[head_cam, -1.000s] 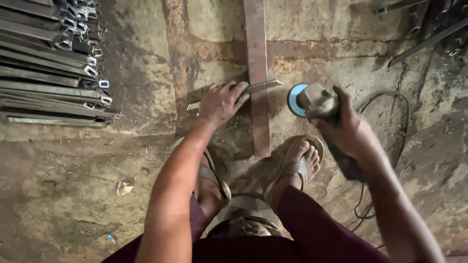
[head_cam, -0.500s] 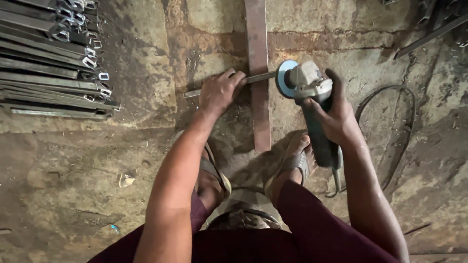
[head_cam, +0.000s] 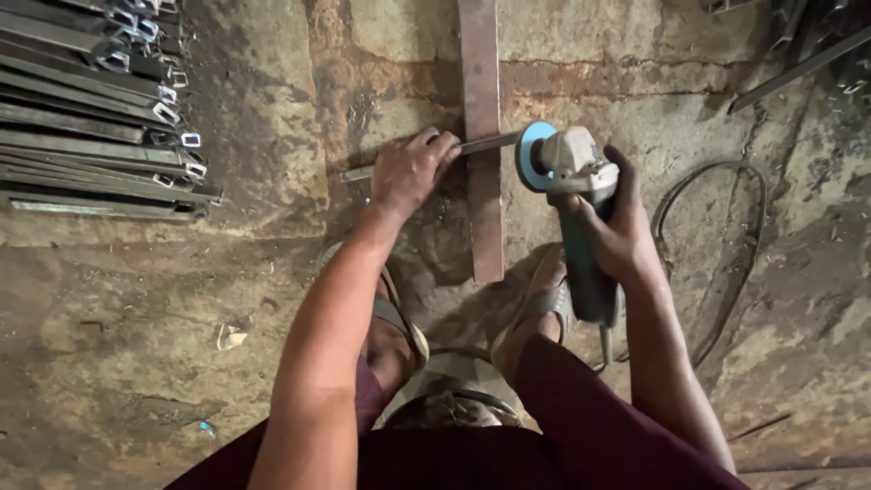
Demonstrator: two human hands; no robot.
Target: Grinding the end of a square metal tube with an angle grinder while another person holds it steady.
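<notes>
my left hand [head_cam: 410, 170] pins a thin metal strip [head_cam: 485, 143] running nine to three; my right hand [head_cam: 610, 231] grips the angle grinder [head_cam: 570, 172], disc at its three o'clock end.

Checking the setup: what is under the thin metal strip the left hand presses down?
The thin strip lies across a flat bar on the concrete floor. The left hand covers its middle.

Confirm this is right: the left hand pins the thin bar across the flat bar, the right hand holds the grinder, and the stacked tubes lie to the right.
Wrong on one point: the head view shows the tubes on the left. The left hand does pin the thin bar across the flat bar, and the right hand holds the grinder.
</notes>
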